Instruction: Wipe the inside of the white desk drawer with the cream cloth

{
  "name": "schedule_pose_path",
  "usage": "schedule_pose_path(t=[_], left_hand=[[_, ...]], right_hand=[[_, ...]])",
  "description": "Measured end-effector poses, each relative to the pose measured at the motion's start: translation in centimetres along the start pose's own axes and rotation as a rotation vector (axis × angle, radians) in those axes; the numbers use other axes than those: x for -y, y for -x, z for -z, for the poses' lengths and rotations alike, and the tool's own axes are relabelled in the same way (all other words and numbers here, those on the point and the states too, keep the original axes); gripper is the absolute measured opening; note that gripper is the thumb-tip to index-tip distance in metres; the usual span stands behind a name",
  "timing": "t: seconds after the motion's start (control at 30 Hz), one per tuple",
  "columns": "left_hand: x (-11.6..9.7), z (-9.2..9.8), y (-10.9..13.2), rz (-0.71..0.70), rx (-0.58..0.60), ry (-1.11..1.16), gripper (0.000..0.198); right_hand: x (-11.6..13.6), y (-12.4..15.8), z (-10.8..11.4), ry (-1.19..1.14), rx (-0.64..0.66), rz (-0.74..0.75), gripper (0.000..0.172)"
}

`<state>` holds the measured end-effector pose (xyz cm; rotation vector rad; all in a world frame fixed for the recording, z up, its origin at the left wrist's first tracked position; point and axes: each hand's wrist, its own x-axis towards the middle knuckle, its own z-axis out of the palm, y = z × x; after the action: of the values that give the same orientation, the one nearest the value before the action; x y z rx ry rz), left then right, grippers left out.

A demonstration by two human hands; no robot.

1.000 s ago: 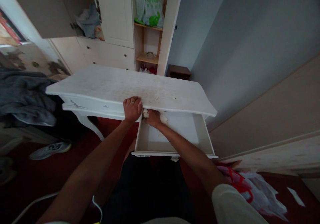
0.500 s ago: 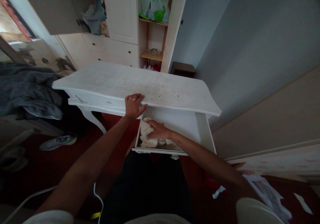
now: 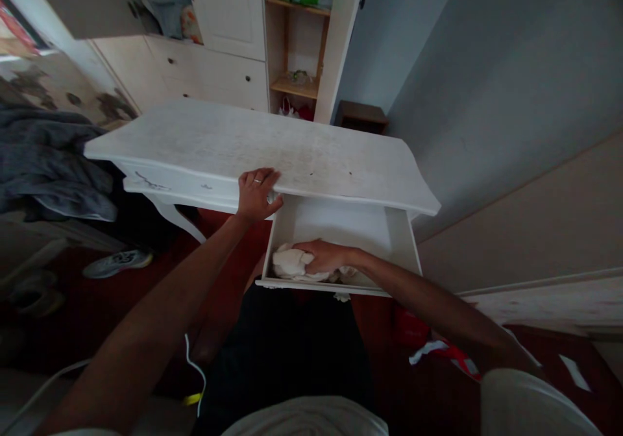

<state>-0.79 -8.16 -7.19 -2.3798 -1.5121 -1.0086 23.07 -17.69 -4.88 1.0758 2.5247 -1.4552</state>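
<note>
A white desk (image 3: 204, 144) stands before me with its right-hand drawer (image 3: 399, 241) pulled out. My left hand (image 3: 257, 193), a ring on one finger, grips the front edge of the desk top beside the drawer. Inside the drawer, near its front wall, my right hand (image 3: 325, 255) lies closed over a crumpled white cloth (image 3: 289, 262), pressing it against the drawer floor. The back half of the drawer shows bare white board.
A dark grey blanket (image 3: 43, 163) lies heaped at the left, with a sneaker (image 3: 114, 262) on the red floor below. Behind the desk stand a white wardrobe (image 3: 228, 14) and wooden shelves (image 3: 294, 85). Red and white scraps (image 3: 448, 351) litter the floor at right. A wall runs close along the right.
My right hand has drawn the white cloth from the drawer's back left corner toward its front wall. My left hand has stayed on the desk edge.
</note>
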Motion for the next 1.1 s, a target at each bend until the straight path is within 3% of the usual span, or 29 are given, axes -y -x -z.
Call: schedule_pose_path(t=[0.27,0.4,0.57,0.67,0.8,1.0,1.1], left_hand=[[0.1,-0.5,0.2,0.016,-0.012,0.005,0.063],[0.3,-0.8,0.1,0.03,-0.066,0.053,0.063],[0.5,-1.3,-0.1,0.022,-0.164,0.057,0.064],[0.5,-1.4,0.0,0.008,-0.206,0.037,0.064],[0.3,-1.3,0.1,0.016,-0.231,0.068,0.064],[0.0,-1.0,-0.1,0.075,-0.198,0.103,0.061],[0.0,-1.0,-0.1,0.063,-0.205,0.094,0.06]], right_hand=[[-4.2,6.0,3.5,-0.055,0.155,-0.248,0.07],[-5.2,10.1,4.8,0.047,0.147,-0.407,0.064],[-5.1,13.2,4.4,0.29,0.071,-0.558,0.055],[-5.5,13.8,3.7,0.451,0.013,-0.589,0.044],[-6.6,13.5,3.8,0.723,-0.17,-0.614,0.033],[-7.9,11.3,5.9,0.938,-0.469,-0.599,0.034],[-7.8,10.5,6.1,0.973,-0.516,-0.543,0.037]])
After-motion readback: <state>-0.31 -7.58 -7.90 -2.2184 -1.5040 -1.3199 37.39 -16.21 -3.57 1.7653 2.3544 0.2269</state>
